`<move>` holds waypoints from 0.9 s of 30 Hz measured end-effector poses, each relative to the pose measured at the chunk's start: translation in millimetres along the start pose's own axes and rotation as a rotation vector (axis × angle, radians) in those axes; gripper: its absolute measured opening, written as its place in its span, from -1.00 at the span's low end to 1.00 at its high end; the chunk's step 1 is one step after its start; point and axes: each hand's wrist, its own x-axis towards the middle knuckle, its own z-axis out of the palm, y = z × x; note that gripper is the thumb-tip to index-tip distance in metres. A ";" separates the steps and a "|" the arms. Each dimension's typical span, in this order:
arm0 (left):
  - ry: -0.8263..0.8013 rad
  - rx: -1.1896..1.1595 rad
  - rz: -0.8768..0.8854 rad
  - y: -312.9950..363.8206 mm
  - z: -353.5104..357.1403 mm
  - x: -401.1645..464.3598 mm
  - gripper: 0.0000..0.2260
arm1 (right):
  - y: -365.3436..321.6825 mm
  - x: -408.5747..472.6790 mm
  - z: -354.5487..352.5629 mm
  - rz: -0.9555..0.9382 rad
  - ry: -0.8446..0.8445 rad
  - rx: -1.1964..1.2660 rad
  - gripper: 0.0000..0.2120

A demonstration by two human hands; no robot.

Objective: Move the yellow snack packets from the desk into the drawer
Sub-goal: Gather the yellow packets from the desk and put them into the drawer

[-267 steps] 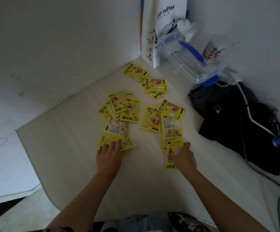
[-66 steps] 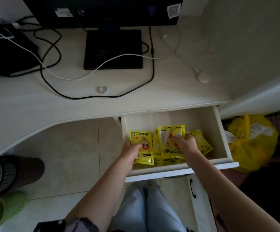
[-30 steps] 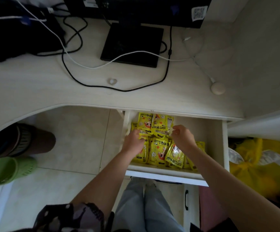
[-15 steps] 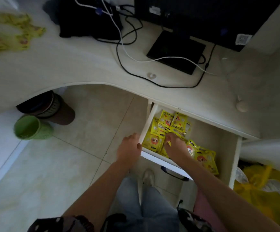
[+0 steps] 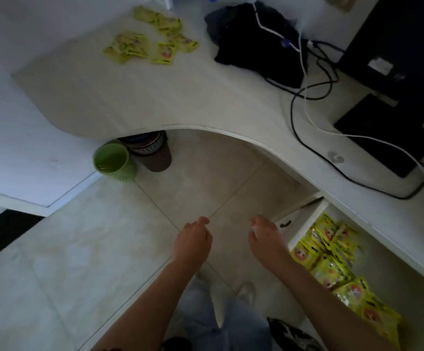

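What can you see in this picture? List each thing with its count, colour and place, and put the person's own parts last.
snack packets on desk: several, exact count unclear, yellow, far left end of the desk
snack packets in drawer: many, yellow, piled in the open drawer
desk: one, pale, curved front edge
drawer: one, white, pulled open under the desk
black bag: one, on the desk
monitor: one, black, right
cables: black and white, across the desk
green bin: one, on the floor
brown bin: one, beside it
left hand: empty, over the floor
right hand: empty, beside the drawer
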 end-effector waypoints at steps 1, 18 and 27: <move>0.013 -0.001 -0.013 -10.5 -11.1 6.8 -0.71 | -14.6 7.3 2.6 -0.008 0.003 0.015 -0.66; 0.253 -0.018 -0.083 -135.6 -167.7 142.9 -0.74 | -219.5 156.7 3.9 -0.241 0.059 -0.010 -0.69; 0.357 -0.056 -0.094 -138.2 -217.3 225.1 -0.76 | -277.0 249.4 -27.8 -0.363 0.067 -0.051 -0.70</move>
